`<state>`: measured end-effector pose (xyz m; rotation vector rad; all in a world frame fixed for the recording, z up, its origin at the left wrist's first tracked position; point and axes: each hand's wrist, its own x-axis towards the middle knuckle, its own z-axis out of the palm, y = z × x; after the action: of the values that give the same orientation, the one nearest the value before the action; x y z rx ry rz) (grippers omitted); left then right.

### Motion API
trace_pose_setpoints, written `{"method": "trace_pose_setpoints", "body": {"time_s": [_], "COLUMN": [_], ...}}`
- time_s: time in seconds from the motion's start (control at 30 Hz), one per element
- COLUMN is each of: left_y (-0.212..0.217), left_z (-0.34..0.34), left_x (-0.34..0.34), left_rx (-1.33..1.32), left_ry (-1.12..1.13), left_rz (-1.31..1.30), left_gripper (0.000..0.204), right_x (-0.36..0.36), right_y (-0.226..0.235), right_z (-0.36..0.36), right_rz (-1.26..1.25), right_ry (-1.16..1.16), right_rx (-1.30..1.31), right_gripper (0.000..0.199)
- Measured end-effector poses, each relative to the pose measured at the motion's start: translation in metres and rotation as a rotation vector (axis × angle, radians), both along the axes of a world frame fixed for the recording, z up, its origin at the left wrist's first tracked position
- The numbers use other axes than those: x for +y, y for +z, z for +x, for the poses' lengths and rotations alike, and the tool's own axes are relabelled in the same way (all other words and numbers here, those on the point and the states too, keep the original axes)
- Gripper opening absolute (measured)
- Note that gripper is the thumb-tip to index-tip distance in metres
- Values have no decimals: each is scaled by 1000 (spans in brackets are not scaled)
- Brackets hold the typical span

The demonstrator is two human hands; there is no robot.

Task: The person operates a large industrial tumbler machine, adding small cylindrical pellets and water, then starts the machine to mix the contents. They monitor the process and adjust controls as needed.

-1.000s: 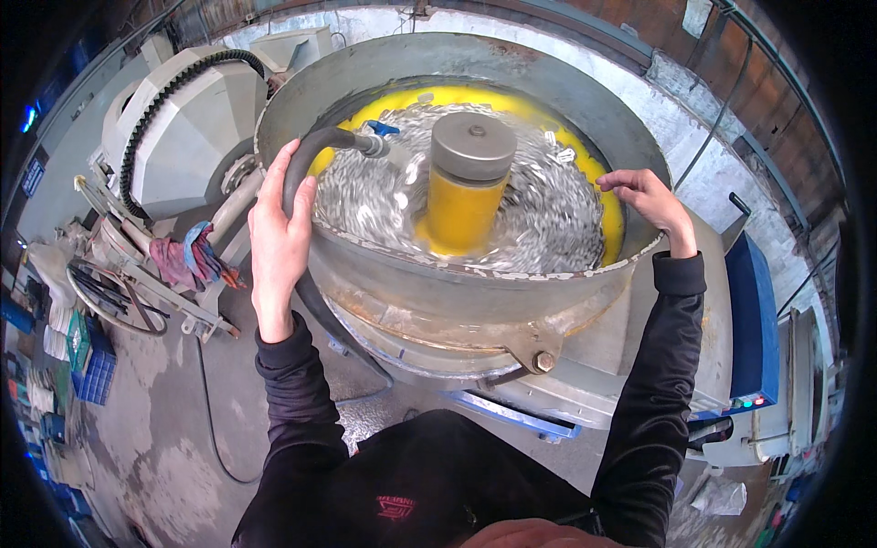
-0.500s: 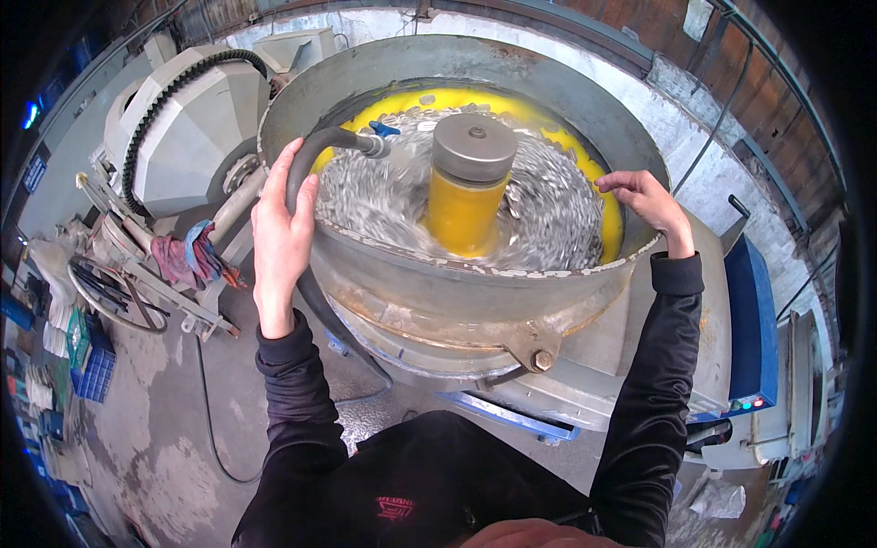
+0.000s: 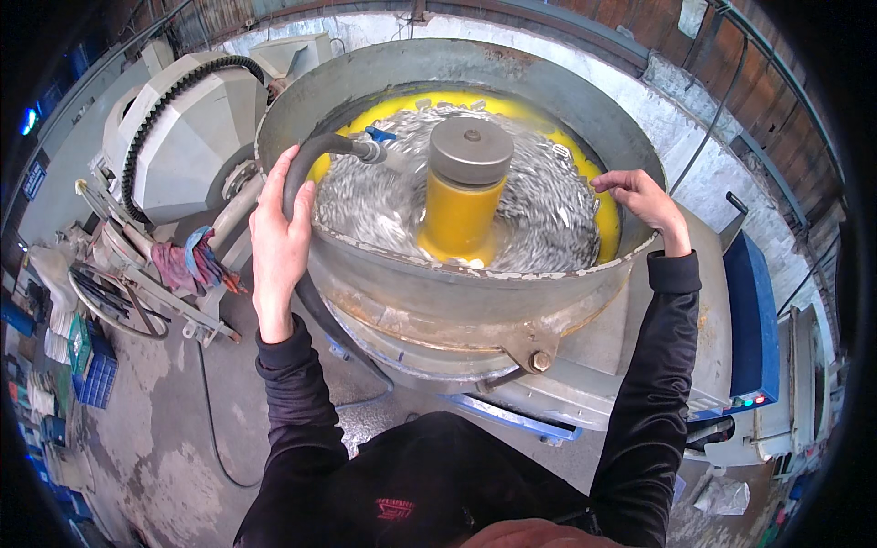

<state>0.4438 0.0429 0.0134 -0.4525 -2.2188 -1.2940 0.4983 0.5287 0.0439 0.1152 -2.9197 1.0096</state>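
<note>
A large round grey metal tub (image 3: 429, 285) with a yellow lining stands in front of me. Small silvery metal pieces (image 3: 553, 196), blurred by motion, fill it around a yellow centre post (image 3: 463, 215) with a grey cap. My left hand (image 3: 280, 239) is at the tub's left rim, its thumb and fingers around a dark grey hose (image 3: 311, 151). The hose bends over the rim and ends in a metal fitting with a blue valve lever (image 3: 379, 134) above the pieces. My right hand (image 3: 645, 203) reaches over the right rim, fingers loosely bent and apart, with nothing visible in them.
A pale faceted drum machine (image 3: 187, 137) stands at the left, with rags (image 3: 190, 262) hung on its frame. A blue control box (image 3: 754, 320) is at the right. Blue crates (image 3: 94, 376) lie at far left. The hose hangs down to the floor.
The metal pieces have shifted around the post and remain blurred. The hose's end sits slightly further left. Both hands keep nearly the same places.
</note>
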Motion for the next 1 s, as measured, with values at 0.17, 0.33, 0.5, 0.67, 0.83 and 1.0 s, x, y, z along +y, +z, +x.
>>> {"method": "trace_pose_setpoints", "body": {"time_s": [0.17, 0.33, 0.5, 0.67, 0.83, 1.0], "left_y": [0, -2, -6, -5, -2, 0], "left_z": [0, -1, -6, -5, -1, 0], "left_x": [-1, -1, -1, -1, -1, 0], "left_rx": [16, 22, 146, 107, 20, 34], "left_ry": [-6, 8, 38, 26, -20, -14], "left_rz": [-11, -16, -44, -28, 18, 5], "left_gripper": [45, 45, 45, 45, 45, 45], "right_x": [-1, -1, 0, 0, 2, 6], "right_y": [1, 2, 1, 1, 0, -3], "right_z": [0, 1, 1, 1, 0, -2], "right_rz": [1, 10, 35, 22, 20, -17], "right_ry": [-4, 2, -4, -3, 12, 21], "right_rx": [-8, -4, 4, 1, -6, -8], "right_gripper": [37, 39, 40, 40, 40, 40]}}
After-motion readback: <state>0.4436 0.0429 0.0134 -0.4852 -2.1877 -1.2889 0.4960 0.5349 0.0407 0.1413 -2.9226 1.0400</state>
